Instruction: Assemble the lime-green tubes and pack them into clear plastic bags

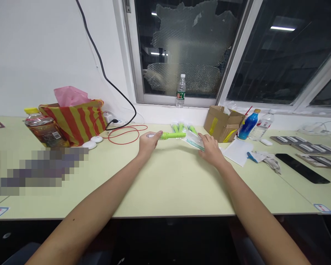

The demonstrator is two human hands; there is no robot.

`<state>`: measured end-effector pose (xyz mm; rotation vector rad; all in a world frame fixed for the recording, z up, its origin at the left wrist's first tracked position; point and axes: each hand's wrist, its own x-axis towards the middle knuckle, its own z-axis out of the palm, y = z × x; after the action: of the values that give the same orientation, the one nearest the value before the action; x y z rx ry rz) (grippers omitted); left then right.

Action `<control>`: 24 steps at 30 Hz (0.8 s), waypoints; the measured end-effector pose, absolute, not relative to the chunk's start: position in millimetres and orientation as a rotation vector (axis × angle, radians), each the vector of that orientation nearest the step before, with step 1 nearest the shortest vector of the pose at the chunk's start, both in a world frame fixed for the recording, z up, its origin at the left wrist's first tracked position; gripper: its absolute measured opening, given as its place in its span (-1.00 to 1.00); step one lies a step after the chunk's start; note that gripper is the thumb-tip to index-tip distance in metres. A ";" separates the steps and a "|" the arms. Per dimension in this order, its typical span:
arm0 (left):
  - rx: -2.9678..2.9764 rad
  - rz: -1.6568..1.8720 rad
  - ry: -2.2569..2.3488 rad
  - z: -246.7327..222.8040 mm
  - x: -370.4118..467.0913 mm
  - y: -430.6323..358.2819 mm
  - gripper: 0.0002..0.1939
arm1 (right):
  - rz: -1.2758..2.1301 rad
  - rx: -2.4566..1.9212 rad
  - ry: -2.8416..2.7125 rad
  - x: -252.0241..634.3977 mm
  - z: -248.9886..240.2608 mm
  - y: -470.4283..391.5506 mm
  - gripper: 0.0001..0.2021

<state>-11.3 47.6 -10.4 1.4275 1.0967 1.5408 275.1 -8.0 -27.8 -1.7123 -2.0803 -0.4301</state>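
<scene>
My left hand (148, 145) is closed around one end of a slim tool with a lime-green handle (175, 135). A shiny part shows at my fingers, but its kind cannot be made out. The handle points right, above the table. In my right hand (212, 150) a clear plastic bag with teal print (195, 142) is pinched, its left edge close to the tip of the green handle. Behind both hands, several similar green-handled things (179, 127) lie near the wall, some apparently in clear wrapping.
An open cardboard box (223, 123) stands right of the bag, with a blue bottle (249, 124) beside it. Gloves (267, 159) and a black flat panel (302, 168) lie farther right. At left are a striped bag (82, 121), a drink bottle (45, 129) and red cable (127, 129).
</scene>
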 end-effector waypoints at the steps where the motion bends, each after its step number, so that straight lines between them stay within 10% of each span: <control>1: 1.413 1.561 1.097 -8.8 -11.3 47.3 -0.60 | -0.431 -1.712 -2.077 276.2 -27.9 -7.8 -0.29; 24: 1.345 1.265 0.729 -18.8 -13.2 57.3 -0.60 | -0.035 -1.501 -2.210 280.9 -35.6 -9.0 -0.28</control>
<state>-13.2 57.3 -18.8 1.3452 0.7285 1.2649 280.9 -9.0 -35.6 -1.5006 -2.2097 -0.0345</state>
